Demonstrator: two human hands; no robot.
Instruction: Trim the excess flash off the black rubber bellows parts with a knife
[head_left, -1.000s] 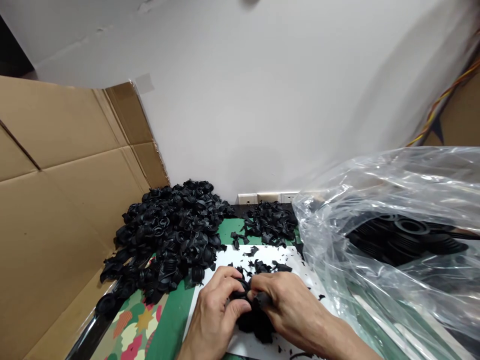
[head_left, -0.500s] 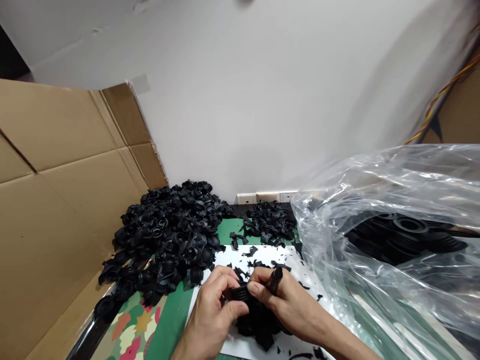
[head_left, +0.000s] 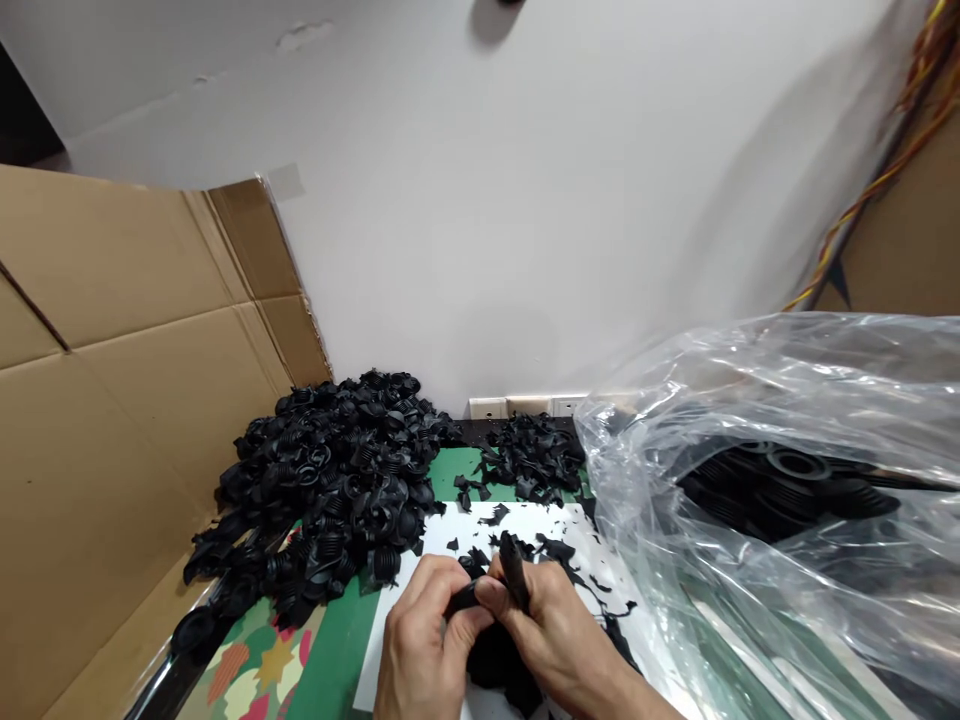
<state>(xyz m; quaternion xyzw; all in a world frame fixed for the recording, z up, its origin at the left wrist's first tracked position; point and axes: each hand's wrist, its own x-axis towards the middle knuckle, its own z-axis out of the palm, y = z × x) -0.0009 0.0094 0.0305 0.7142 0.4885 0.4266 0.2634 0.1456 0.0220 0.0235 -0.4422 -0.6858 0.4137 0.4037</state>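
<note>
My left hand [head_left: 420,640] and my right hand [head_left: 551,630] meet low in the middle, over a white sheet [head_left: 390,630]. Together they grip a black ribbed rubber part [head_left: 491,655]; its body hangs dark between my palms. My left fingers pinch its near end. My right hand also clasps a thin black tool [head_left: 514,570] that sticks up between thumb and forefinger, its tip against the part. Black rubber scraps [head_left: 559,550] lie scattered on the sheet just beyond my fingers.
A big heap of black ribbed parts [head_left: 330,490] lies at the left, against a cardboard wall [head_left: 112,400]. A smaller scrap pile [head_left: 532,455] sits by the back wall's sockets [head_left: 517,406]. A clear plastic bag [head_left: 780,500] holding black parts fills the right. Green patterned mat [head_left: 255,670] underneath.
My right hand has drawn the black tool upward and turned it more upright against the part. The view has shifted slightly, and both hands sit a little lower.
</note>
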